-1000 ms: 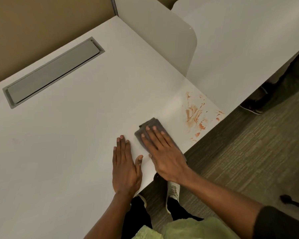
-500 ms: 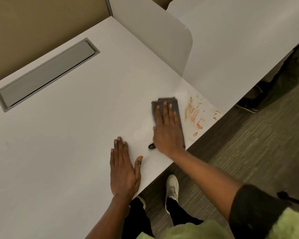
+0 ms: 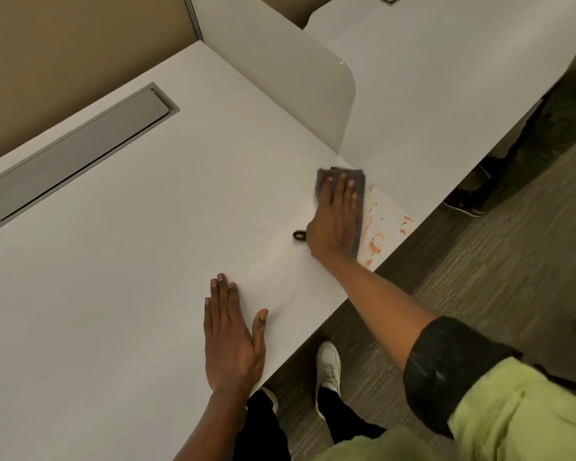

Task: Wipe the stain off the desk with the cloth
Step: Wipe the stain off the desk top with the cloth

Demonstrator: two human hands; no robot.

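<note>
An orange-red smeared stain (image 3: 376, 229) marks the white desk (image 3: 147, 261) near its right front corner. My right hand (image 3: 335, 221) presses flat on a dark grey cloth (image 3: 354, 179), which lies at the stain's left edge and covers part of it. A small black loop (image 3: 299, 234) of the cloth sticks out by my wrist. My left hand (image 3: 231, 337) rests flat on the desk near the front edge, fingers spread, holding nothing.
A grey cable-tray lid (image 3: 77, 154) is set into the desk at the back left. A rounded white divider panel (image 3: 296, 81) stands behind the cloth, with a neighbouring desk (image 3: 446, 78) beyond. Another person's shoe (image 3: 463, 202) shows on the carpet at right.
My right hand has slid the cloth away from me and to the right, onto the left part of the stain. My left hand has stayed planted.
</note>
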